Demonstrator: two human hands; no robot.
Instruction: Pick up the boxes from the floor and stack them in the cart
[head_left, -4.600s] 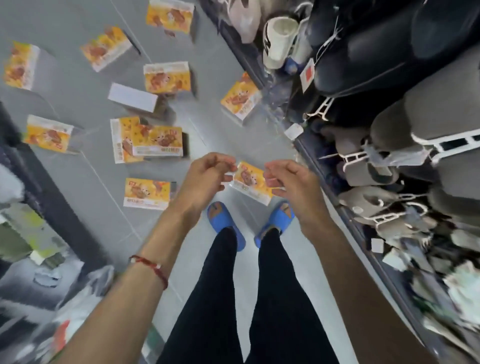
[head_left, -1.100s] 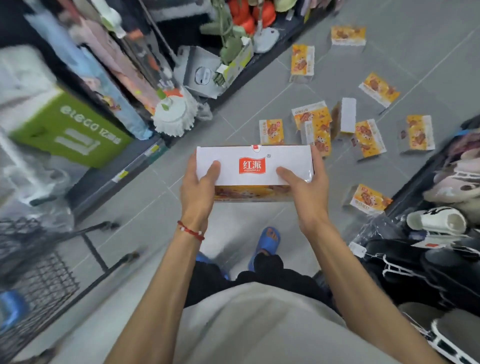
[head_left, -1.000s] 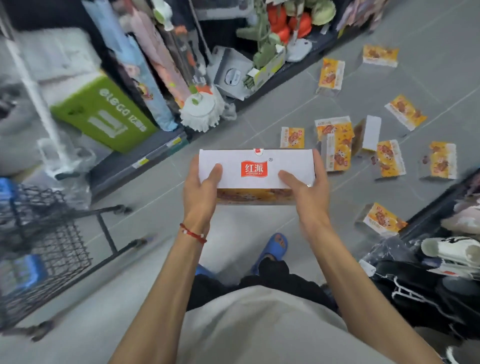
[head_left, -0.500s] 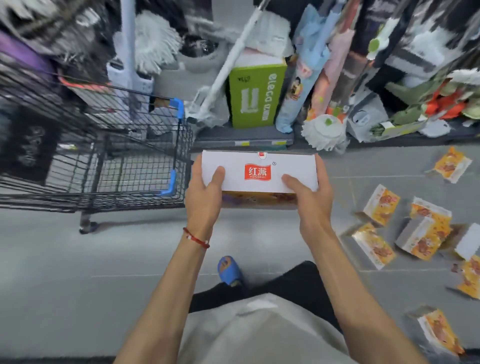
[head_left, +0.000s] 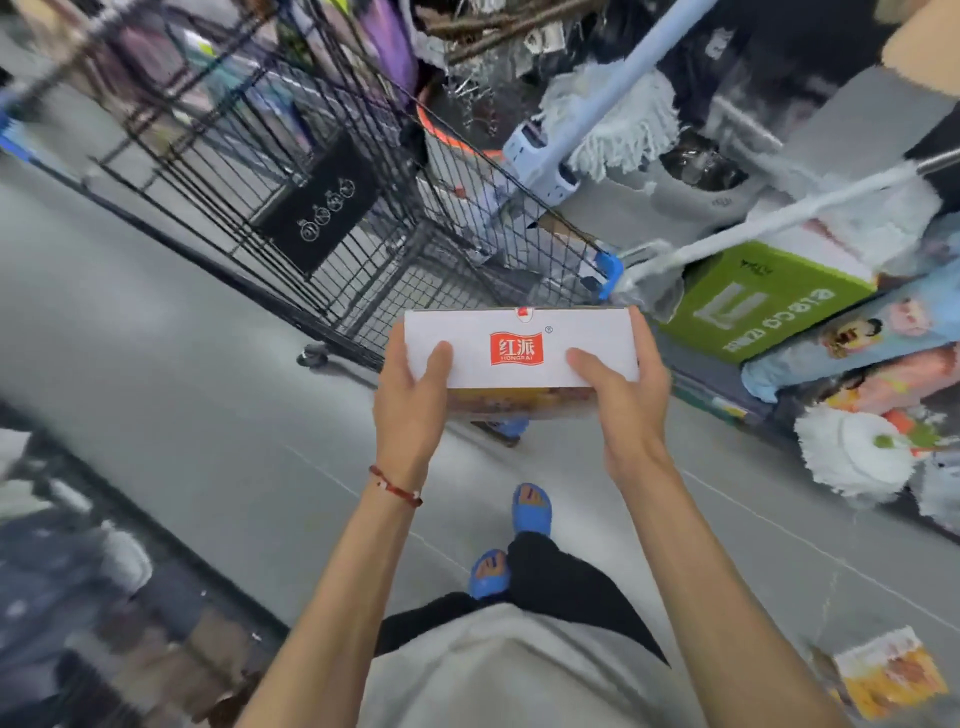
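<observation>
Your left hand (head_left: 410, 410) and right hand (head_left: 623, 400) grasp the ends of the white box (head_left: 519, 364) marked 红派. The cart (head_left: 358, 249) stands at eleven o'clock and the green "eleco" carton (head_left: 769, 306) at two.

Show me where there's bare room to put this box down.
Inside the cart, the wire bottom just beyond the box held by the left hand and right hand looks bare. Open grey floor stretches left of the cart's wheels. Right of the cart it is crowded: mops, a green carton and a white mop head pack that side.
</observation>
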